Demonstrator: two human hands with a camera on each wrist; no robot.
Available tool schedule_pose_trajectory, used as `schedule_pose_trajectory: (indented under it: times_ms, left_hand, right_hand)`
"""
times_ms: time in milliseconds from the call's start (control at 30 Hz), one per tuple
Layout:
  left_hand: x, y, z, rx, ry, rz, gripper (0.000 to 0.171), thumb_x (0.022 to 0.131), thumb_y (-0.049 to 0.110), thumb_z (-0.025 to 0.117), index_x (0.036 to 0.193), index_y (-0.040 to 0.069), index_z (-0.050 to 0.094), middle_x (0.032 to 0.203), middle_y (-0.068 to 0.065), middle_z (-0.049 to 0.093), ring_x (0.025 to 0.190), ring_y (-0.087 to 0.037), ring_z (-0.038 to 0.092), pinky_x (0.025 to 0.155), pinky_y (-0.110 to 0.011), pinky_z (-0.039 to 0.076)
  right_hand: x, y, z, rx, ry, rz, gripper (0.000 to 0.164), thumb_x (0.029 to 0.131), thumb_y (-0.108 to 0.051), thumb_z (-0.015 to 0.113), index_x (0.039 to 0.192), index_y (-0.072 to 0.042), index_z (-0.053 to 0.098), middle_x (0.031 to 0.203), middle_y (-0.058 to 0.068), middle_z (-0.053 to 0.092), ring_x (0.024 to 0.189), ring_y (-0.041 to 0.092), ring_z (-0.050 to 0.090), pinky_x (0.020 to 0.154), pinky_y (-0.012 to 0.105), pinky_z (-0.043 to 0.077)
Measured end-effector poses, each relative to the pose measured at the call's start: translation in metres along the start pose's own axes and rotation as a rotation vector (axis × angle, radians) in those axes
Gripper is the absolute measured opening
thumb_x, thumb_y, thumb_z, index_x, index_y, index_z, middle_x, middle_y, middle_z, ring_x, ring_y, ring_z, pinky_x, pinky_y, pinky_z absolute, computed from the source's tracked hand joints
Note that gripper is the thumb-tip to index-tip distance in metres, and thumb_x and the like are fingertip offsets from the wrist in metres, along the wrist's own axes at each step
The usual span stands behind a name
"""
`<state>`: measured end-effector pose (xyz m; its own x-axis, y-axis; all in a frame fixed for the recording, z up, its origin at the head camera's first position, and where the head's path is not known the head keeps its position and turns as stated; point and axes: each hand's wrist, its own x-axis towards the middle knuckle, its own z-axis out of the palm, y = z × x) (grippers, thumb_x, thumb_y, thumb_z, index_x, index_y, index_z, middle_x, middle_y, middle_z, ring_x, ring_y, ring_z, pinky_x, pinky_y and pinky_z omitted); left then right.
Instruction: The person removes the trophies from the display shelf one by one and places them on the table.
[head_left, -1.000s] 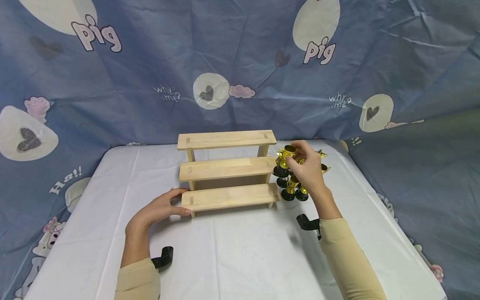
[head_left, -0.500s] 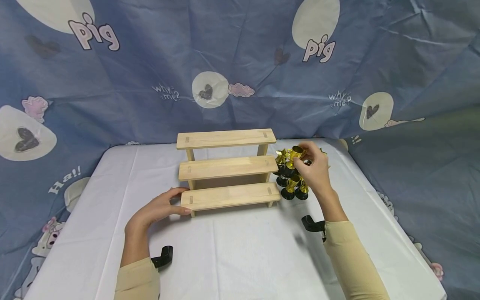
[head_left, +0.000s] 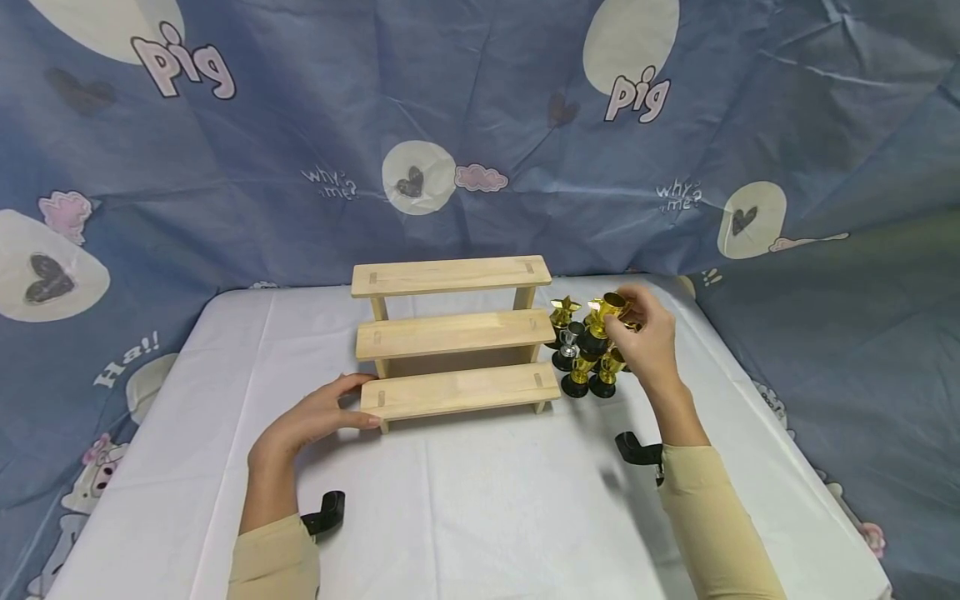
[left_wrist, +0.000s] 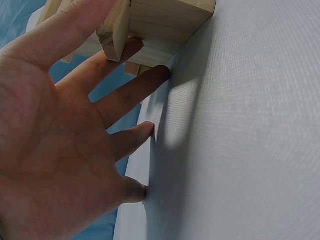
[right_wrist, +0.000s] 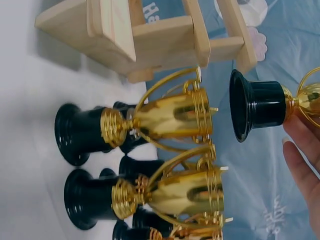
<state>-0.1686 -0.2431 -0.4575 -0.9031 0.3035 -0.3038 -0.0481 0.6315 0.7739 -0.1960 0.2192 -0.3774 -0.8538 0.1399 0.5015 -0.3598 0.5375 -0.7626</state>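
A three-step wooden stand [head_left: 461, 393] is on the white tablecloth. At the left end of its lowest step, my left hand [head_left: 303, 421] steadies it with the thumb at the front edge and a finger behind. In the left wrist view the fingers of that hand [left_wrist: 70, 135] are spread beside the plank. My right hand [head_left: 652, 337] pinches a gold trophy cup [head_left: 611, 307] with a black base, raised above other small trophies. In the right wrist view this trophy's base [right_wrist: 257, 103] is off the table, and two gold cups [right_wrist: 172, 116] stand nearby.
Right of the stand is a cluster of small trophies, including a silver cup [head_left: 568, 340], a gold star trophy [head_left: 563, 314] and gold cups [head_left: 582, 367] in front. A blue printed cloth [head_left: 480, 100] hangs behind the table [head_left: 480, 508].
My right hand has moved right with the gold trophy, across the cluster, exposing the silver cup and star trophy on its left. The left hand stays at the stand.
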Motion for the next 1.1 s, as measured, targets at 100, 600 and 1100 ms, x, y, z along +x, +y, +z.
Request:
schedule_pose_trajectory:
  times_ms: [100, 600, 1100]
  left_hand:
    - [0.000, 0.001, 0.001, -0.007, -0.004, -0.002, 0.085, 0.079, 0.042, 0.080, 0.149, 0.013, 0.042, 0.157, -0.020, 0.036, 0.148, -0.044, 0.026, 0.113, -0.067, 0.027]
    - [0.000, 0.001, 0.001, -0.011, -0.003, 0.009, 0.084, 0.080, 0.040, 0.080, 0.150, 0.013, 0.042, 0.156, -0.020, 0.037, 0.147, -0.044, 0.027, 0.112, -0.068, 0.027]
    - [0.001, 0.000, 0.001, -0.009, 0.001, 0.018, 0.084, 0.080, 0.040, 0.080, 0.149, 0.012, 0.043, 0.156, -0.020, 0.037, 0.148, -0.044, 0.027, 0.113, -0.068, 0.027]
  right_hand:
    - [0.001, 0.016, -0.003, -0.023, 0.004, 0.010, 0.034, 0.084, 0.000, 0.064, 0.118, -0.002, 0.064, 0.104, 0.015, 0.067, 0.080, -0.002, 0.055, 0.077, 0.013, 0.046]
    - [-0.007, 0.008, -0.017, -0.048, 0.022, -0.011, 0.030, 0.082, 0.005, 0.061, 0.112, 0.006, 0.063, 0.099, 0.021, 0.067, 0.076, -0.002, 0.055, 0.073, 0.017, 0.047]
    - [-0.005, 0.032, -0.027, -0.041, 0.035, -0.020, 0.035, 0.082, 0.002, 0.062, 0.117, -0.001, 0.065, 0.103, 0.016, 0.070, 0.079, -0.005, 0.057, 0.076, 0.015, 0.048]
